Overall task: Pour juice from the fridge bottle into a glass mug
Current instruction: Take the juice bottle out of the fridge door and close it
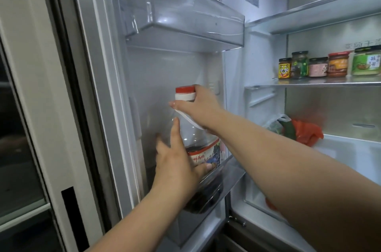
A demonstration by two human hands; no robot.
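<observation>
A large clear plastic juice bottle with a red cap, a white collar and a white carry handle stands in the lower bin of the open fridge door. Dark liquid fills its lower part, below a red and blue label. My right hand grips the neck and handle just under the cap. My left hand wraps around the bottle's body at the label. No glass mug is in view.
An upper door bin hangs above the bottle. The lower door bin rail crosses in front of the bottle's base. Several jars line a fridge shelf at right. Orange and clear bags lie on the shelf below.
</observation>
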